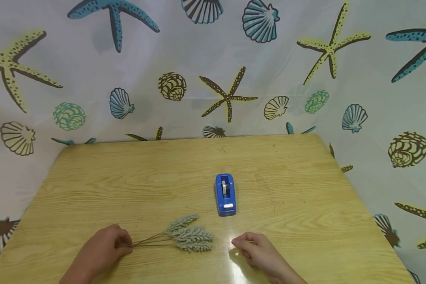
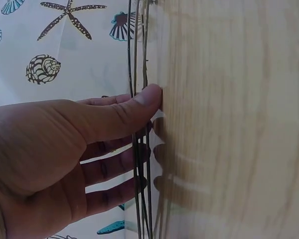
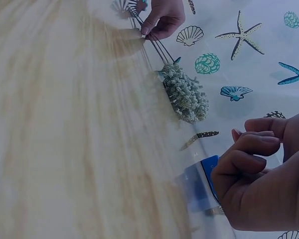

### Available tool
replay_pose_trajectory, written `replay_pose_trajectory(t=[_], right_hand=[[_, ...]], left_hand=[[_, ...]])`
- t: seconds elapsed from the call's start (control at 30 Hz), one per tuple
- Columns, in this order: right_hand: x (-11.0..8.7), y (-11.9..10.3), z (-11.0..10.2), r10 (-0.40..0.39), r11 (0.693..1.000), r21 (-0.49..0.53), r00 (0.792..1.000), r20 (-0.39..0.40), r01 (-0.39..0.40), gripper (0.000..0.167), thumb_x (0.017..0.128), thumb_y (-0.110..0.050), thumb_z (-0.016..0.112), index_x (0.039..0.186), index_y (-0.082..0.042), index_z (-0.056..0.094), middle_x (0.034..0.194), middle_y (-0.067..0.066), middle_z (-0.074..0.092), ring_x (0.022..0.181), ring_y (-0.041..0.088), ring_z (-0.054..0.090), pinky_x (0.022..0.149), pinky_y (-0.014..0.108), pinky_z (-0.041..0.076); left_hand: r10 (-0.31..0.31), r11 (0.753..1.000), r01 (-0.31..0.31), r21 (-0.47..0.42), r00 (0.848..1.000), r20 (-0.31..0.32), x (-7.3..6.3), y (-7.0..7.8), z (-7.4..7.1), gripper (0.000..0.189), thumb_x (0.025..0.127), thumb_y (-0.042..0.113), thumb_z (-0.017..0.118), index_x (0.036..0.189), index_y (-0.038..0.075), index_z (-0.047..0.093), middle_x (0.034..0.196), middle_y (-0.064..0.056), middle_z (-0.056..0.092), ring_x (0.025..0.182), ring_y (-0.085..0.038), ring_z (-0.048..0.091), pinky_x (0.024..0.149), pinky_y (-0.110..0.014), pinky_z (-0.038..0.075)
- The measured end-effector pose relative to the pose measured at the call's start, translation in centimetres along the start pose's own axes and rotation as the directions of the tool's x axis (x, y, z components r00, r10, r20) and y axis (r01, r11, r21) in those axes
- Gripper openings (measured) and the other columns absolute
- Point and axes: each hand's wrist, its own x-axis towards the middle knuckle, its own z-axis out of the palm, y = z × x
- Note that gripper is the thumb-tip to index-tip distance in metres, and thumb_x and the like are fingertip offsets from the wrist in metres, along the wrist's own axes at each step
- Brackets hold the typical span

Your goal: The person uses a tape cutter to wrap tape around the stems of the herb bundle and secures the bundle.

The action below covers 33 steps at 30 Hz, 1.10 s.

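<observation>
A small bunch of grey-green dried flower stalks (image 1: 193,238) lies along the wooden table, its fluffy heads pointing right. My left hand (image 1: 104,248) pinches the thin brown stems (image 2: 141,184) at their left end, the thumb across them in the left wrist view. Just to the right of the heads, my right hand (image 1: 260,252) hovers low with loosely curled fingers and nothing in them. In the right wrist view the heads (image 3: 184,94) are beyond those fingers.
A blue tape dispenser (image 1: 226,197) with a roll in it stands behind the flower heads, a bit to the right. White cloth (image 1: 145,71) printed with starfish and shells hangs behind and at both sides of the wooden table (image 1: 127,177).
</observation>
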Motion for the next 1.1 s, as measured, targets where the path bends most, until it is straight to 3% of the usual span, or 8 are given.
replay_pose_trajectory(t=[0.2,0.53,0.67,0.87,1.1], right_hand=[[0.0,0.0,0.0,-0.004,1.000,0.003,1.000,-0.003,0.004,0.036,0.097,-0.027,0.063,0.110,0.007,0.063,0.057,-0.009,0.034,0.047,0.005,0.023,0.044,0.017,0.023],[-0.4,-0.3,-0.3,-0.033,0.999,0.019,0.999,0.018,0.033,0.036,0.099,-0.022,0.060,0.115,0.009,0.061,0.057,-0.009,0.035,0.047,0.005,0.024,0.045,0.016,0.023],[-0.5,-0.6,-0.4,-0.042,0.999,0.021,0.999,0.019,0.041,0.037,0.097,-0.024,0.062,0.115,0.009,0.061,0.059,-0.009,0.037,0.049,0.005,0.026,0.045,0.016,0.024],[-0.5,-1.1,-0.5,-0.040,0.999,0.020,0.999,0.029,0.040,0.038,0.098,-0.027,0.062,0.114,0.007,0.061,0.058,-0.009,0.035,0.048,0.005,0.025,0.045,0.018,0.023],[-0.7,-1.6,-0.4,-0.041,0.998,0.052,0.997,0.062,0.038,0.041,0.100,-0.024,0.059,0.124,0.008,0.058,0.060,-0.008,0.034,0.048,0.006,0.024,0.046,0.017,0.023]], left_hand=[[0.012,1.000,-0.012,-0.007,1.000,-0.013,-0.1,-0.1,0.3,0.008,0.082,0.016,0.080,0.085,0.019,0.073,0.081,0.008,0.066,0.077,-0.007,0.061,0.075,-0.035,0.054],[0.103,0.994,-0.101,0.041,0.994,-0.045,-0.4,-0.6,0.7,0.008,0.084,0.016,0.078,0.086,0.021,0.072,0.081,0.012,0.066,0.077,-0.002,0.061,0.071,-0.026,0.053],[0.131,0.991,-0.130,0.023,0.989,-0.069,-0.7,-0.6,0.7,0.009,0.085,0.016,0.077,0.086,0.022,0.070,0.081,0.014,0.066,0.073,0.003,0.057,0.068,-0.024,0.050],[0.208,0.976,-0.213,-0.050,0.973,-0.096,-0.8,0.0,0.7,0.011,0.087,0.016,0.075,0.084,0.023,0.067,0.079,0.015,0.064,0.070,0.006,0.052,0.064,-0.021,0.048],[0.272,0.951,-0.292,-0.098,0.945,-0.182,-1.0,0.4,1.2,0.009,0.087,0.019,0.076,0.088,0.026,0.071,0.084,0.017,0.065,0.078,0.007,0.057,0.069,-0.021,0.051]])
